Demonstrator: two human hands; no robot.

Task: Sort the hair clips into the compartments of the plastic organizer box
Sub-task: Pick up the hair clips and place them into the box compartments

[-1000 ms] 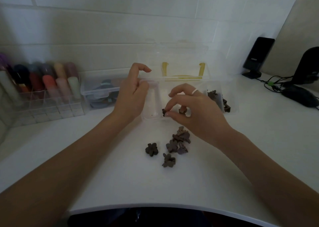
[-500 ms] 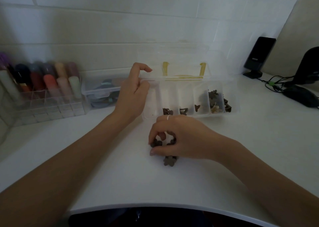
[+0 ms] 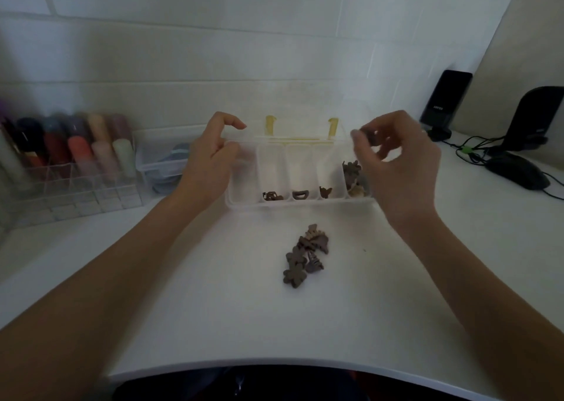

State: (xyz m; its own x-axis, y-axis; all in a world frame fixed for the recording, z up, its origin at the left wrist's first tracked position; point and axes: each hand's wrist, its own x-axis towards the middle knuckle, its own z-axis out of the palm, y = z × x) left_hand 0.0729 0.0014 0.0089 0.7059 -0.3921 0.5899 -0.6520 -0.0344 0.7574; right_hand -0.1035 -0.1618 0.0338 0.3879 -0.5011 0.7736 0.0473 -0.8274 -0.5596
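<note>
**A clip held over the right end of the box**

The right hand (image 3: pixel 396 159) is raised above the right end of the plastic organizer box (image 3: pixel 300 207). Its thumb and first fingers are closed on a small dark hair clip (image 3: pixel 370 136), and the other fingers hang loosely curled. I think the hand is there because this clip belongs in the rightmost compartment, where several dark clips (image 3: pixel 352 172) already lie in a heap.

The left hand (image 3: pixel 210 162) rests against the left end wall of the box. Its fingers are curled, with the index finger bent above the back edge, and it seems to keep the light box from sliding; it carries no clip. The box stands open on the white table (image 3: pixel 213 294), its clear lid upright behind with yellow latches (image 3: pixel 332 126).

Three middle compartments each hold one or two dark clips at their near end; the leftmost looks empty. The unsorted pile of clips (image 3: pixel 306 255) lies on the table just in front of the box, between the two forearms.

The shape of the held clip is blurred and partly covered by the fingertips. The right hand also hides the far right corner of the box, and the clear walls are hard to follow.
</note>
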